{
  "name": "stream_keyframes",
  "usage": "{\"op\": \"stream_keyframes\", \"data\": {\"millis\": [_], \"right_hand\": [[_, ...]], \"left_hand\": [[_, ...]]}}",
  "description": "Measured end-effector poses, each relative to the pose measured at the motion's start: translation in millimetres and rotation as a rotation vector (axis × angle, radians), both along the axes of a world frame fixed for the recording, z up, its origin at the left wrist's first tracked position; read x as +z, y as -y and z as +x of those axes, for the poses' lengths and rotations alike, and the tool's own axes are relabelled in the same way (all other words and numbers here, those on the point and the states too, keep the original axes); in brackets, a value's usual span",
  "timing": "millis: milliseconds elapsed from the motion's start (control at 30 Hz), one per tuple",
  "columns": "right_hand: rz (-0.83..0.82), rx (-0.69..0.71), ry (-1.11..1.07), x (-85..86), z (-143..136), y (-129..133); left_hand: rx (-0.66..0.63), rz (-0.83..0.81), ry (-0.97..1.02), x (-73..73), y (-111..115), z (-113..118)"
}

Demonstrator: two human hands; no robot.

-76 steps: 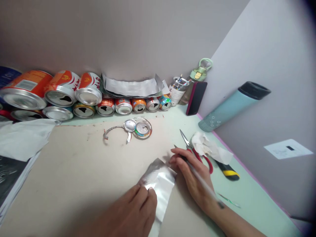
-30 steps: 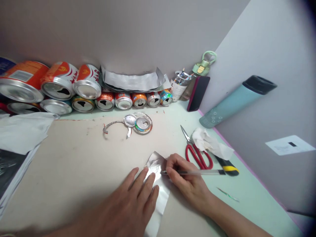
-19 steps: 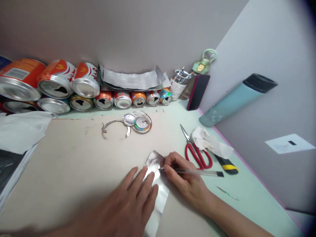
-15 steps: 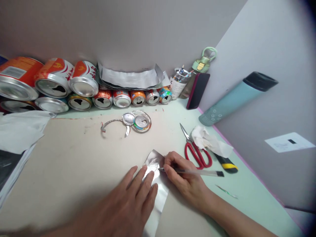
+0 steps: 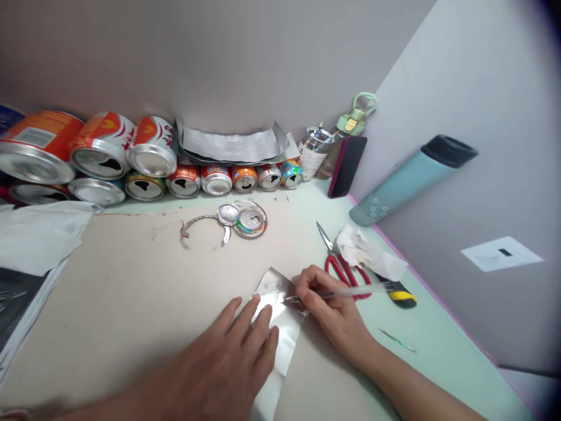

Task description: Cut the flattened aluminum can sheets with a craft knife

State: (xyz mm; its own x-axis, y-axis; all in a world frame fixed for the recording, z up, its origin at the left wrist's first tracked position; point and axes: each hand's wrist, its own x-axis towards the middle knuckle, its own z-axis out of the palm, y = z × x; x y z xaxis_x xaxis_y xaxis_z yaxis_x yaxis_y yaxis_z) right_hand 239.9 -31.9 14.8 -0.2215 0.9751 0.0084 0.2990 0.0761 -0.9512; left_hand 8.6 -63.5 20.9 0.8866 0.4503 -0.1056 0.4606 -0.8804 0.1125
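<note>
A shiny silver metal sheet (image 5: 287, 333) lies on the beige work surface (image 5: 144, 280), with fine marks near its top corner. My left hand (image 5: 236, 345) rests flat, its fingers spread over the sheet's left edge. In my right hand (image 5: 326, 304) is a clear pen (image 5: 350, 290), pinched near its point. The pen's tip touches or hovers just over the sheet, right of my left fingertips; which one I cannot tell. Beyond my right hand lie red-handled scissors (image 5: 346, 272), partly hidden behind it.
Drink cans (image 5: 153, 155) are stacked along the wall, curved metal sheets (image 5: 232, 145) on top. Cut can pieces (image 5: 251, 221) lie mid-table. At the right are a phone (image 5: 347, 167), a teal bottle (image 5: 407, 181), crumpled tissue (image 5: 366, 254) and a black-yellow tool (image 5: 402, 295).
My right hand has shifted slightly right, and the pen's rear end has swung upward. The view has moved a little. My left hand stays on the sheet.
</note>
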Motion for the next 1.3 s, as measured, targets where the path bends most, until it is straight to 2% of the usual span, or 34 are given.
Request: {"op": "stream_keyframes", "data": {"millis": [100, 167, 267, 400, 533, 633, 767, 800, 900, 1100, 1300], "right_hand": [[-0.020, -0.071, -0.106, -0.8, 0.1, -1.3], [-0.013, -0.079, -0.144, -1.2, -0.8, -1.2], [0.038, -0.045, -0.155, -0.6, -2.2, 0.0], [0.160, -0.019, -0.093, -3.6, -3.0, 2.4], [0.190, 0.020, -0.102, -15.7, -5.3, 2.4], [0.230, 0.047, -0.091, -23.1, -6.7, -0.3], [0.293, 0.085, -0.056, -21.7, -6.0, -0.4], [0.302, 0.084, -0.047, -20.0, -5.6, 0.5], [0.308, 0.029, -0.034, -14.6, -4.6, 2.9], [0.338, -0.099, 0.008, -9.4, -2.9, 1.9], [0.389, -0.131, 0.011, -9.5, -3.2, -0.9]], "left_hand": [[0.003, -0.016, -0.021, -7.4, -2.5, 1.6], [0.016, -0.082, -0.058, -5.5, -7.4, 3.9], [0.050, -0.166, -0.190, 8.2, -15.9, 10.4], [0.074, -0.155, -0.284, 28.4, -20.6, 21.8], [0.115, -0.104, -0.292, 32.7, -18.9, 23.4], [0.122, -0.028, -0.121, 24.1, -18.6, 8.5], [0.099, 0.030, 0.113, 5.9, -21.6, -19.4], [0.117, 0.057, 0.196, 1.7, -21.6, -24.0], [0.279, 0.181, 0.361, -9.1, -16.7, -29.1], [0.499, 0.291, 0.455, -31.4, 11.5, -25.1], [0.572, 0.395, 0.416, -53.0, 41.6, -32.0]]}}
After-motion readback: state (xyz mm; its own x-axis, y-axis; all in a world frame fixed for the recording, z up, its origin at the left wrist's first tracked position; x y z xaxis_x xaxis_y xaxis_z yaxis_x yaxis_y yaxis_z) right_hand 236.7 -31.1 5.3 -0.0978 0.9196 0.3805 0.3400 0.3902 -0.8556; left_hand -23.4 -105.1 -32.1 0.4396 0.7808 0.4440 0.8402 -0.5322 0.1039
